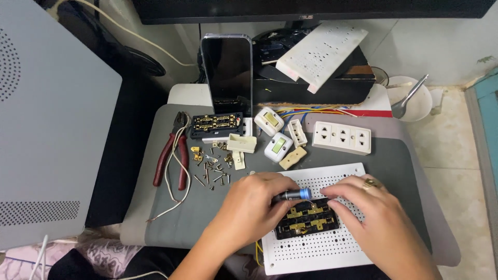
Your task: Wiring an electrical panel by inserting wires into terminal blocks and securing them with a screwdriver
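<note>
My left hand (248, 210) grips a small screwdriver (294, 195) with a blue and black handle, its tip over a black socket block (307, 222) with brass contacts. My right hand (376, 218) rests on the block's right side, fingertips touching its top edge; a ring is on one finger. The block lies on a white perforated panel (316, 251) at the front of a grey mat (171, 207).
Red-handled pliers (171, 155), a white wire, loose screws and brass parts (212, 168) lie left. A second black contact block (216, 124), white switches (277, 148), a triple socket plate (342, 138), an upright phone (226, 67) and a bowl with spoon (412, 98) stand behind.
</note>
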